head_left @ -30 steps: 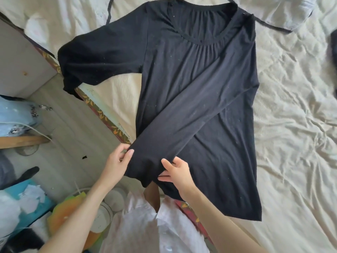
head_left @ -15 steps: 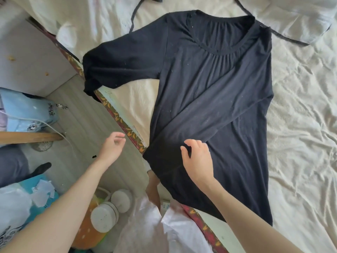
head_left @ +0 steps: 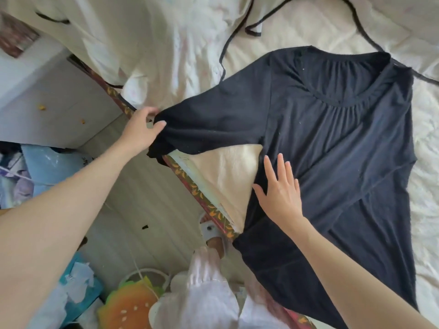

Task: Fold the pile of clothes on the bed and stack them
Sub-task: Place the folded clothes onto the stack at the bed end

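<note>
Moved: your left hand reached out, now pinching the sleeve cuff.
Right hand: flat, fingers spread, pressing the black top.
Done: one sleeve crossed.
Left: this sleeve, body fold, stacking.

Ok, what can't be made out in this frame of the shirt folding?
- Head view: black shirt hem runs off the bottom edge.
- Sleeve cuff is bunched at the left hand; the grip is unclear.
- Fabric under the flat right hand is covered.
- White clothes at top are blurred.
</note>
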